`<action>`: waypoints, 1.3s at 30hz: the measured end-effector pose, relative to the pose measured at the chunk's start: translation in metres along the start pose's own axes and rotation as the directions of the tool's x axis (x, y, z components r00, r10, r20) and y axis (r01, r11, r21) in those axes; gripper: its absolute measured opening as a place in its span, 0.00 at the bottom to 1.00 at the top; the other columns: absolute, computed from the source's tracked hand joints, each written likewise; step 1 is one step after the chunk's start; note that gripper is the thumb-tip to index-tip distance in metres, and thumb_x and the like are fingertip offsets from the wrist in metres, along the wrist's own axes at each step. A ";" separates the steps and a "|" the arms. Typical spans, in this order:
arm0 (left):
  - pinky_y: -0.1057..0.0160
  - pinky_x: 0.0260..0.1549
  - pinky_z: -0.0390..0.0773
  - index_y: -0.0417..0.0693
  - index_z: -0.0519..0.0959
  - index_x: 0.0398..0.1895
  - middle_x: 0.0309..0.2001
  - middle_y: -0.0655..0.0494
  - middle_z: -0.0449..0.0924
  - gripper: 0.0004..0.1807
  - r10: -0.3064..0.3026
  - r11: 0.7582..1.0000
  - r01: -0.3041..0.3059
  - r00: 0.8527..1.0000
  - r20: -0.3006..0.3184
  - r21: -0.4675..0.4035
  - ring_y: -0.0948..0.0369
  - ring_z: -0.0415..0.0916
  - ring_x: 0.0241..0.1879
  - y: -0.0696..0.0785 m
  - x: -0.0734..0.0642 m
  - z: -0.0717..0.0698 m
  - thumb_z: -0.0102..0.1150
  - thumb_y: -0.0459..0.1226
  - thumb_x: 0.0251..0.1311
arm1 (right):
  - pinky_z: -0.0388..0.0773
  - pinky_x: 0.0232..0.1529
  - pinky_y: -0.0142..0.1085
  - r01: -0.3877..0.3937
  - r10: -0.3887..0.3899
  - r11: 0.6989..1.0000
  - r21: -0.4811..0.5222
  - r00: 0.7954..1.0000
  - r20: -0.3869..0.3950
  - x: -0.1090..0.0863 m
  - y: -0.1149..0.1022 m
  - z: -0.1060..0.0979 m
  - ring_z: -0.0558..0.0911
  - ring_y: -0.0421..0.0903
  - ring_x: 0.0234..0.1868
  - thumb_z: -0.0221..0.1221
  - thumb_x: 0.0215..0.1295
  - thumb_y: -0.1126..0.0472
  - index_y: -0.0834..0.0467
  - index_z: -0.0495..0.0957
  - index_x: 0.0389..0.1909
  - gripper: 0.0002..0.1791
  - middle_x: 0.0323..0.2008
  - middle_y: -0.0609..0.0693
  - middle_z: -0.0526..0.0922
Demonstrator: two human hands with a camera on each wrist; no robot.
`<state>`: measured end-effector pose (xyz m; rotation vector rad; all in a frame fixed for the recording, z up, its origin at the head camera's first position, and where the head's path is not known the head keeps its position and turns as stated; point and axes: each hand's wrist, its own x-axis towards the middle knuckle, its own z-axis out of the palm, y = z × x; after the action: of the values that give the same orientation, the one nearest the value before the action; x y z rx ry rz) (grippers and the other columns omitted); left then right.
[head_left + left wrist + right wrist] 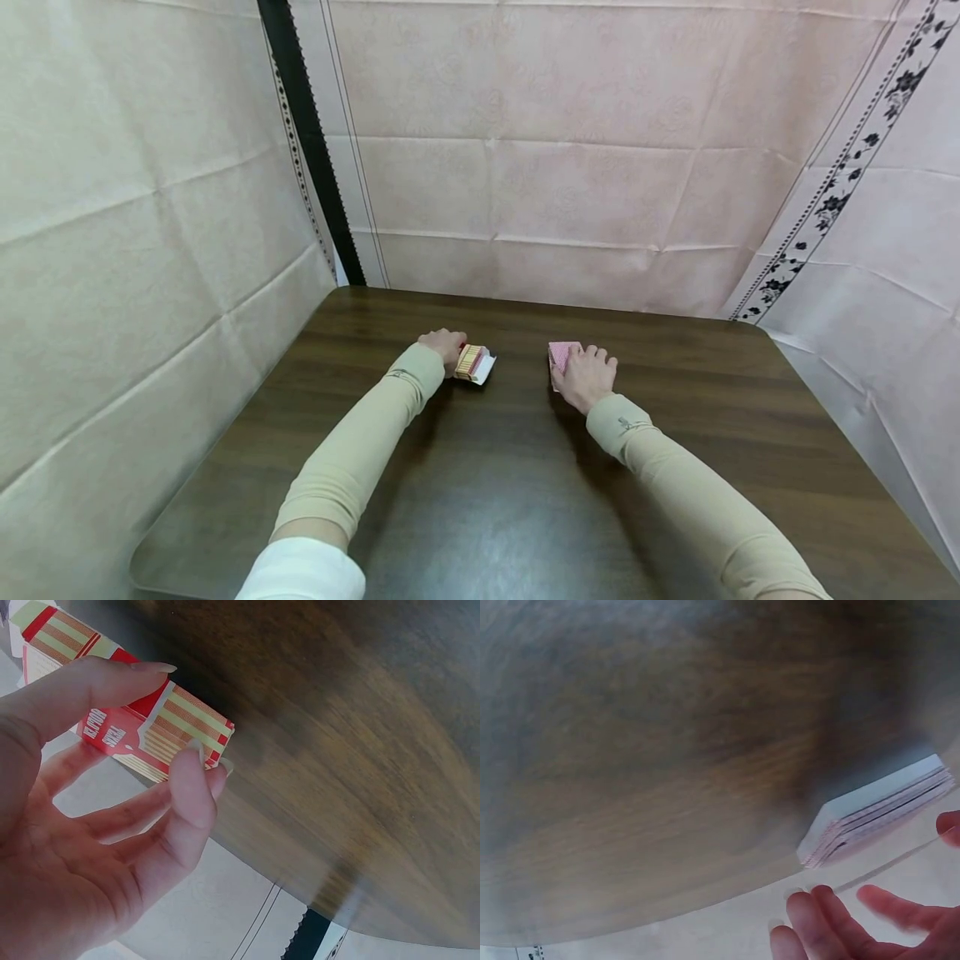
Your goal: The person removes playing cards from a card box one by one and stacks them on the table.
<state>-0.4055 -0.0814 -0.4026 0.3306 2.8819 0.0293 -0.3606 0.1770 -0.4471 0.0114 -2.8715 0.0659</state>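
Note:
A small red-and-cream striped card box (pixel 469 362) is on the left of the table's middle, its white end flap (pixel 483 369) folded out. My left hand (pixel 444 344) grips it from the left; in the left wrist view, the thumb and curled fingers of that hand (pixel 97 832) hold the box (pixel 180 727) by its sides. To the right is a stack of pink-backed cards (pixel 889 814) on the table. Above the stack, my right hand (pixel 588 379) pinches a thin card (pixel 889 868), seen edge-on between thumb and fingers in the right wrist view.
The dark wood table (pixel 465 467) has rounded corners. Pale creased cloths hang around it: one on the left (pixel 150 250), one behind (pixel 562 192), and one on the right with a dark floral border (pixel 832 200).

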 end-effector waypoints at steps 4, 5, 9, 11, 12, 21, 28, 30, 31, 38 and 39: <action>0.51 0.42 0.75 0.51 0.72 0.53 0.54 0.46 0.77 0.25 -0.003 1.000 0.003 1.000 0.006 0.002 0.52 0.73 0.47 0.000 -0.001 0.000 0.64 0.30 0.50 | 0.67 0.51 0.59 -0.019 0.020 1.000 -0.010 0.999 0.038 -0.001 0.000 0.002 0.75 0.66 0.50 0.52 0.64 0.42 0.66 0.71 0.55 0.32 0.47 0.70 0.77; 0.51 0.42 0.76 0.51 0.72 0.53 0.53 0.45 0.77 0.25 -0.004 1.000 0.004 1.000 0.006 0.001 0.52 0.73 0.47 0.000 -0.001 -0.001 0.64 0.30 0.50 | 0.67 0.50 0.59 -0.019 0.020 1.000 -0.011 0.999 0.048 -0.001 0.000 0.003 0.75 0.66 0.50 0.51 0.65 0.42 0.67 0.71 0.55 0.32 0.48 0.70 0.77; 0.51 0.43 0.75 0.51 0.72 0.53 0.54 0.45 0.76 0.25 0.004 1.000 -0.004 1.000 0.006 -0.005 0.51 0.73 0.47 0.002 -0.005 -0.002 0.64 0.31 0.50 | 0.67 0.49 0.58 -0.020 0.022 0.999 -0.024 0.996 0.082 -0.001 -0.001 0.004 0.75 0.66 0.50 0.50 0.66 0.38 0.67 0.72 0.53 0.34 0.47 0.69 0.77; 0.51 0.44 0.75 0.51 0.72 0.54 0.54 0.45 0.76 0.25 0.008 1.000 -0.008 1.000 0.004 -0.005 0.51 0.73 0.48 0.002 -0.007 -0.003 0.63 0.31 0.50 | 0.67 0.49 0.58 -0.006 0.007 1.000 -0.019 0.997 0.071 -0.001 -0.002 0.004 0.74 0.66 0.49 0.50 0.66 0.37 0.66 0.73 0.52 0.35 0.46 0.68 0.76; 0.51 0.45 0.75 0.51 0.72 0.54 0.55 0.45 0.76 0.25 0.010 1.000 -0.010 1.000 0.003 -0.003 0.51 0.73 0.49 0.003 -0.008 -0.004 0.63 0.31 0.51 | 0.67 0.49 0.58 0.014 -0.014 1.000 -0.006 0.998 0.056 0.000 -0.003 0.004 0.74 0.65 0.50 0.50 0.66 0.37 0.65 0.74 0.50 0.33 0.46 0.67 0.76; 0.51 0.49 0.74 0.51 0.71 0.57 0.56 0.45 0.75 0.26 0.040 0.999 -0.039 0.999 0.012 -0.020 0.52 0.72 0.51 0.012 -0.015 -0.007 0.61 0.31 0.53 | 0.70 0.54 0.54 0.509 -0.515 0.850 0.138 0.857 0.011 -0.002 -0.038 -0.005 0.71 0.60 0.56 0.56 0.63 0.57 0.52 0.72 0.64 0.26 0.55 0.63 0.73; 0.50 0.48 0.76 0.52 0.72 0.55 0.54 0.46 0.77 0.21 0.060 0.998 -0.060 0.998 -0.012 -0.012 0.51 0.75 0.50 0.021 -0.017 -0.009 0.60 0.33 0.56 | 0.68 0.55 0.54 0.556 -0.570 0.820 0.138 0.816 0.097 -0.001 -0.066 0.001 0.66 0.61 0.62 0.52 0.63 0.62 0.47 0.68 0.67 0.29 0.66 0.65 0.64; 0.50 0.47 0.76 0.52 0.72 0.53 0.52 0.46 0.78 0.20 0.067 0.998 -0.067 0.998 -0.014 -0.020 0.51 0.75 0.48 0.023 -0.017 -0.009 0.60 0.34 0.57 | 0.67 0.56 0.54 0.550 -0.565 0.824 0.137 0.816 0.124 0.001 -0.070 0.002 0.65 0.62 0.63 0.54 0.60 0.63 0.48 0.71 0.65 0.29 0.67 0.65 0.61; 0.51 0.46 0.76 0.52 0.73 0.53 0.51 0.47 0.78 0.19 0.071 0.997 -0.071 0.997 -0.016 -0.026 0.51 0.75 0.47 0.024 -0.017 -0.009 0.60 0.35 0.57 | 0.67 0.56 0.55 0.548 -0.563 0.826 0.136 0.815 0.140 0.002 -0.072 0.002 0.65 0.62 0.64 0.54 0.59 0.63 0.49 0.72 0.63 0.28 0.68 0.66 0.60; 0.51 0.43 0.75 0.52 0.72 0.52 0.49 0.47 0.78 0.20 0.083 0.996 -0.084 0.996 -0.020 -0.029 0.52 0.74 0.44 0.021 -0.014 -0.008 0.62 0.34 0.55 | 0.65 0.59 0.57 0.545 -0.558 0.830 0.120 0.810 0.179 0.004 -0.076 0.005 0.63 0.64 0.66 0.56 0.56 0.63 0.50 0.75 0.58 0.26 0.70 0.67 0.58; 0.50 0.43 0.76 0.52 0.72 0.52 0.49 0.47 0.78 0.20 0.080 0.996 -0.080 0.997 -0.022 -0.026 0.52 0.74 0.44 0.020 -0.014 -0.009 0.62 0.34 0.55 | 0.65 0.59 0.57 0.545 -0.560 0.829 0.126 0.811 0.172 0.004 -0.076 0.005 0.63 0.64 0.66 0.56 0.56 0.63 0.50 0.74 0.59 0.26 0.69 0.67 0.59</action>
<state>-0.3897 -0.0653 -0.3900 0.4430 2.8848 0.0868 -0.3644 0.1008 -0.4473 0.9182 -2.9334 0.0522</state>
